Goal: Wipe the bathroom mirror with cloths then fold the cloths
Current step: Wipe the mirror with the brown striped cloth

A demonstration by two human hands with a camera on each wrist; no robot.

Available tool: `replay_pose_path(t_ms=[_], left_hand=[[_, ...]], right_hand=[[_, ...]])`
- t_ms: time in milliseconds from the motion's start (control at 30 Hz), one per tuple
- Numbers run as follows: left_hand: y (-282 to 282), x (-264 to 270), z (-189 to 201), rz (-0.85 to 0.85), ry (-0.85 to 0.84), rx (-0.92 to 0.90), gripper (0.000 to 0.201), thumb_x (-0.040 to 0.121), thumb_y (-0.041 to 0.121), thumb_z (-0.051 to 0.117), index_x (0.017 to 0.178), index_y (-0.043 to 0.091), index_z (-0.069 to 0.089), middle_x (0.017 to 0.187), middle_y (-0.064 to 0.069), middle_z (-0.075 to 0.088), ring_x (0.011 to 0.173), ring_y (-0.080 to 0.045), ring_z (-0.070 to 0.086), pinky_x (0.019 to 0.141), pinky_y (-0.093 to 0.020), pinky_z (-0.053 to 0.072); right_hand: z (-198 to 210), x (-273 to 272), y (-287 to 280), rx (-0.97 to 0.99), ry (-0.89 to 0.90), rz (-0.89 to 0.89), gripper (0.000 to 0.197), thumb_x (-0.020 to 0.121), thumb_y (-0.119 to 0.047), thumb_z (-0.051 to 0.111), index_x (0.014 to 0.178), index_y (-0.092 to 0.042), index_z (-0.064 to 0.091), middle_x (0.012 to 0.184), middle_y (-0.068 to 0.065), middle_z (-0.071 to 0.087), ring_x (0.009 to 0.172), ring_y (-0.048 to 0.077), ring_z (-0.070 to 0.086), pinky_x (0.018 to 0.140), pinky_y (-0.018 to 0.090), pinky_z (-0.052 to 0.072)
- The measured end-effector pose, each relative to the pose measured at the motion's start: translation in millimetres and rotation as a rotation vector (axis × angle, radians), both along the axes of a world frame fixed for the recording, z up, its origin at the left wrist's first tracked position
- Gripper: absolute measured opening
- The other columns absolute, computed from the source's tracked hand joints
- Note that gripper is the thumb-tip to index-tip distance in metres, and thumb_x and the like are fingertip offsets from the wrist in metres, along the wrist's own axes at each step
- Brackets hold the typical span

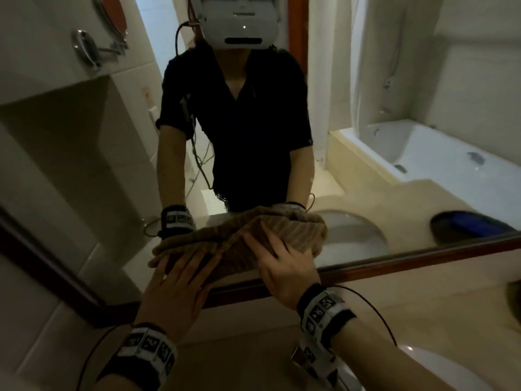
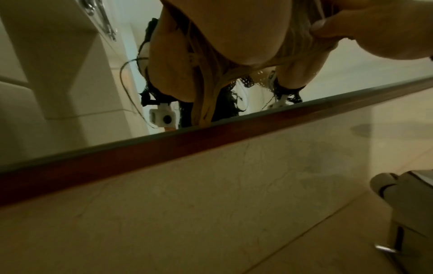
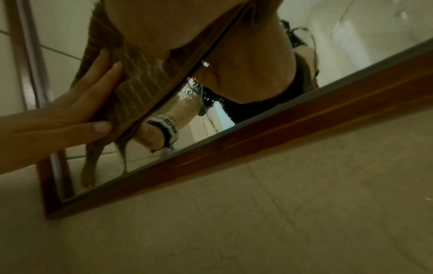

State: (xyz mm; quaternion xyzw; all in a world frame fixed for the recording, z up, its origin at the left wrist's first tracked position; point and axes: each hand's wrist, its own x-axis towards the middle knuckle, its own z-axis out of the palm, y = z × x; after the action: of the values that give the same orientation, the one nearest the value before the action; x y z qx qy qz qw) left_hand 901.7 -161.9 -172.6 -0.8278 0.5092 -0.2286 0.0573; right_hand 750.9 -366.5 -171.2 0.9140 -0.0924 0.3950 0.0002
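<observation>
From the head view, one brown ribbed cloth (image 1: 239, 244) lies pressed against the lower part of the one mirror (image 1: 366, 136), just above its wooden frame (image 1: 394, 259). Two hands work it: the left hand (image 1: 177, 286) lies flat with fingers spread on the cloth's left part, and the right hand (image 1: 284, 266) lies flat with fingers spread on its right part. A white sink (image 1: 439, 368) sits in the counter (image 1: 253, 362) at lower right.

The left wrist view adds water droplets on the glass under the cloth (image 2: 302, 44), and a chrome tap (image 2: 398, 185) at lower right.

The right wrist view shows the left hand's straight fingers (image 3: 93, 87) pushing the cloth (image 3: 138, 83) to the glass, and the frame's lower left corner (image 3: 53, 209).
</observation>
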Motion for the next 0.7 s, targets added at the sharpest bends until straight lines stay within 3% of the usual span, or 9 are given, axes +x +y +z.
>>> replay_pose_path(t_ms=[100, 167, 233, 333, 400, 500, 567, 633, 700], left_hand=[[-8.7, -3.2, 0.3, -0.038, -0.002, -0.047, 0.062, 0.092, 0.043, 0.034, 0.150, 0.027, 0.021, 0.144, -0.008, 0.039, 0.127, -0.028, 0.039, 0.115, -0.048, 0.005], [-24.5, -14.1, 8.6, -0.074, 0.048, -0.078, 0.064, 0.093, 0.042, 0.034, 0.152, 0.027, 0.016, 0.143, -0.007, 0.039, 0.126, -0.027, 0.040, 0.114, -0.049, 0.013], [-50.8, -29.9, 26.3, -0.160, 0.077, -0.092, 0.062, 0.094, 0.043, 0.034, 0.152, 0.028, 0.017, 0.145, -0.003, 0.038, 0.128, -0.024, 0.040, 0.109, -0.049, 0.021], [-102.4, -60.6, 64.9, -0.294, 0.054, -0.137, 0.061, 0.096, 0.044, 0.037, 0.152, 0.032, 0.016, 0.154, 0.006, 0.026, 0.138, -0.015, 0.029, 0.110, -0.043, 0.018], [-136.9, -80.2, 94.5, -0.333, -0.017, -0.174, 0.063, 0.097, 0.045, 0.035, 0.153, 0.031, 0.010, 0.159, 0.007, 0.015, 0.143, -0.013, 0.019, 0.114, -0.041, 0.008], [-166.5, -99.9, 128.5, -0.344, -0.091, -0.227, 0.062, 0.099, 0.045, 0.031, 0.153, 0.029, 0.004, 0.161, 0.007, 0.004, 0.146, -0.012, 0.009, 0.116, -0.039, 0.000], [-170.9, -102.8, 138.2, -0.349, -0.107, -0.240, 0.062, 0.100, 0.044, 0.032, 0.153, 0.029, 0.005, 0.161, 0.007, 0.001, 0.147, -0.011, 0.007, 0.116, -0.040, 0.001], [-166.3, -98.2, 138.9, -0.350, -0.131, -0.256, 0.062, 0.099, 0.043, 0.035, 0.153, 0.030, 0.008, 0.161, 0.008, 0.001, 0.147, -0.010, 0.008, 0.116, -0.039, 0.003], [-156.1, -87.4, 135.5, -0.319, -0.135, -0.287, 0.063, 0.098, 0.044, 0.038, 0.153, 0.032, 0.010, 0.160, 0.008, 0.002, 0.146, -0.010, 0.011, 0.116, -0.040, 0.003]], right_hand=[[1.9, -15.1, -4.6, -0.014, 0.046, -0.030, 0.068, 0.091, -0.032, 0.054, 0.151, -0.037, 0.022, 0.159, -0.004, 0.018, 0.101, 0.020, 0.063, 0.085, 0.042, 0.044], [2.2, -30.1, -17.4, 0.000, 0.091, -0.091, 0.076, 0.089, -0.034, 0.053, 0.152, -0.039, 0.012, 0.160, -0.006, 0.004, 0.107, 0.021, 0.062, 0.092, 0.046, 0.043], [5.2, -50.1, -36.9, 0.043, 0.094, -0.185, 0.074, 0.089, -0.038, 0.045, 0.152, -0.040, 0.007, 0.161, -0.003, 0.002, 0.113, 0.029, 0.060, 0.097, 0.053, 0.042], [17.4, -84.4, -70.1, 0.146, 0.071, -0.317, 0.065, 0.095, -0.043, 0.031, 0.153, -0.039, 0.002, 0.162, 0.005, -0.003, 0.133, 0.036, 0.039, 0.112, 0.054, 0.025], [37.0, -99.8, -90.2, 0.208, -0.013, -0.373, 0.061, 0.098, -0.046, 0.026, 0.153, -0.040, 0.001, 0.162, 0.002, -0.011, 0.143, 0.029, 0.018, 0.115, 0.049, 0.015], [75.5, -101.1, -114.8, 0.234, -0.149, -0.414, 0.062, 0.098, -0.047, 0.025, 0.152, -0.040, -0.003, 0.159, -0.004, -0.020, 0.145, 0.027, 0.009, 0.115, 0.043, 0.010], [96.4, -87.6, -122.2, 0.210, -0.234, -0.450, 0.063, 0.098, -0.045, 0.025, 0.154, -0.032, 0.000, 0.160, 0.002, -0.017, 0.147, 0.028, 0.001, 0.116, 0.045, 0.001], [106.5, -67.3, -116.0, 0.206, -0.303, -0.474, 0.064, 0.098, -0.044, 0.026, 0.155, -0.023, 0.005, 0.160, 0.013, -0.009, 0.147, 0.029, -0.004, 0.116, 0.039, -0.013], [111.3, -46.4, -98.9, 0.207, -0.357, -0.473, 0.064, 0.097, -0.042, 0.027, 0.154, -0.019, 0.008, 0.159, 0.021, -0.001, 0.145, 0.034, 0.003, 0.114, 0.036, -0.013]])
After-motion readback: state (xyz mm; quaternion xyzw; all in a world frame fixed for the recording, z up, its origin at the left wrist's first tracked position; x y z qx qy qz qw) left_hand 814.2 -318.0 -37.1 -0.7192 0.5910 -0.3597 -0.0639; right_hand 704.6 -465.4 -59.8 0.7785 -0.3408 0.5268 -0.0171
